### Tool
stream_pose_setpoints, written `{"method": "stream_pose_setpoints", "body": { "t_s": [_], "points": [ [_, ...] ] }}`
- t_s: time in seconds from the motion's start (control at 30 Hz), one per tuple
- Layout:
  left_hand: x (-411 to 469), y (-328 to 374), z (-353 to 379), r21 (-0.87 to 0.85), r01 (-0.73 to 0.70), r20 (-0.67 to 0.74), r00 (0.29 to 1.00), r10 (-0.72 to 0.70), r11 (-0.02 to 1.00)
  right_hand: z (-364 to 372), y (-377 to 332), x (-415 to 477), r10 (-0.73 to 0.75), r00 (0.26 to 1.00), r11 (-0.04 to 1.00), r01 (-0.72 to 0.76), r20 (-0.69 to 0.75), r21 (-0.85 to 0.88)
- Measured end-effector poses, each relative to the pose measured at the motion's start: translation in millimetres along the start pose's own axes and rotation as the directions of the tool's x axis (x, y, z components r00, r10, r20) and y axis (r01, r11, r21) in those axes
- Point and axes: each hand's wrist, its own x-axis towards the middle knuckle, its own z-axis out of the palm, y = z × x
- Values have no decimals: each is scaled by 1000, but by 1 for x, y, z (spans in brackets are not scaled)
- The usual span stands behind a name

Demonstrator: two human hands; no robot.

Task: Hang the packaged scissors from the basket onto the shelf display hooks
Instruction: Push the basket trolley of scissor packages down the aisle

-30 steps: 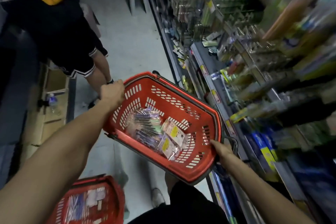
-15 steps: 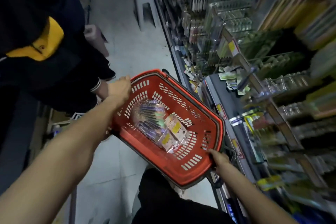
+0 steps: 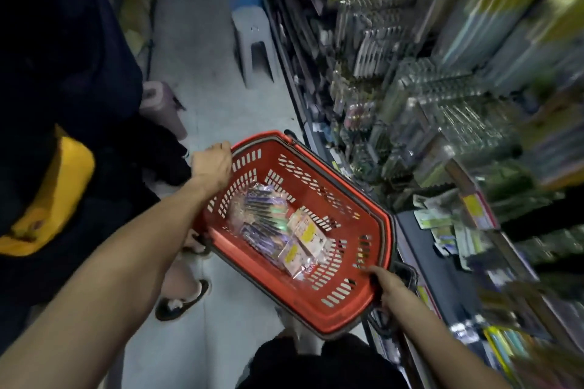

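The left hand (image 3: 211, 164) is closing its fingers (image 3: 221, 148) over the far rim of the red slotted plastic shopping basket (image 3: 316, 303). The right hand (image 3: 387, 286) is gripping the near rim, fingers curled at the corner beside the folded black handle. The basket is being carried level-ish, tilted toward the wearer. The clear-packaged scissors (image 3: 271, 224), purple and yellow cards, are lying loose on the basket floor; none is being hung yet.

Judgement: the basket should be steadied against the grey shelf ledge (image 3: 420, 262), freeing one hand to pick a pack by its hanging hole.

The display hooks (image 3: 379, 44) are blurring; an empty one probably cannot be confirmed.

Against the earlier frame, the view is swinging up the aisle, the grey plastic stool (image 3: 252, 44) is showing fuller, and both grips are holding unchanged.
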Motion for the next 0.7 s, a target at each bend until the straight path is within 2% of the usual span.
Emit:
{"method": "stream_pose_setpoints", "body": {
  "t_s": [0.17,0.33,0.5,0.7],
  "points": [
    [85,-35,-17,-11,-10,-8,1000,10,1000,66,-57,28,11,1000,996,-9,-18,88],
    [162,-66,-26,-37,4,8,1000,-4,999,125,-144,40,-46,998,998,48,-43,50],
    [237,-99,-10,-77,70,50,997,-66,995,178,-254,86,-157,983,984,148,-90,-100],
    [317,-130,4,-101,288,133,953,-274,952,255,-400,87,-360,925,883,297,-121,-363]
  ]
}}
